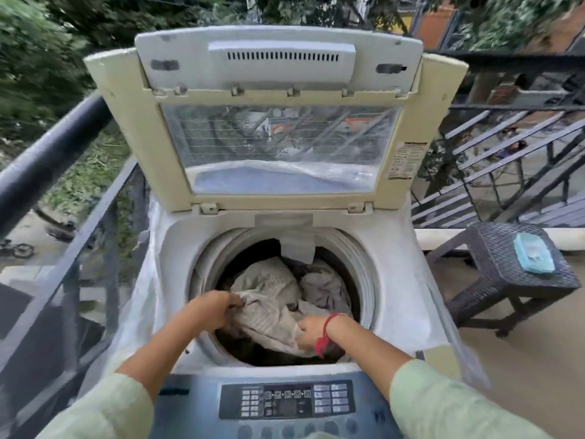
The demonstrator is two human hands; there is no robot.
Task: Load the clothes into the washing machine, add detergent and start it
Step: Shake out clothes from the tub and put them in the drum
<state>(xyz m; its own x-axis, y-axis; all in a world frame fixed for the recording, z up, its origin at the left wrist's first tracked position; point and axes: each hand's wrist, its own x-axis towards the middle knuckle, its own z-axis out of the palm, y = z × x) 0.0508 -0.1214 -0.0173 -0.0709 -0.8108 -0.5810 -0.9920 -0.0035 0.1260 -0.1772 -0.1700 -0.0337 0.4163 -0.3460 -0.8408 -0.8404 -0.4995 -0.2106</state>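
Note:
A top-loading washing machine [177, 248] stands in front of me with its lid [285, 128] raised upright. Inside the drum lie pale grey and beige clothes [272, 280]. My left hand [210, 307] reaches into the drum on the left and pinches a fold of a light striped garment [269, 321]. My right hand [311, 331], with a red thread around its wrist, grips the same garment at the lower right of the drum opening. The blue control panel [285, 403] with buttons and a display is at the near edge, between my forearms.
A dark woven stool [493, 267] stands right of the machine with a light blue packet [533, 258] on top. A black railing [47, 163] runs along the left, close to the machine. More railings and stairs lie behind on the right.

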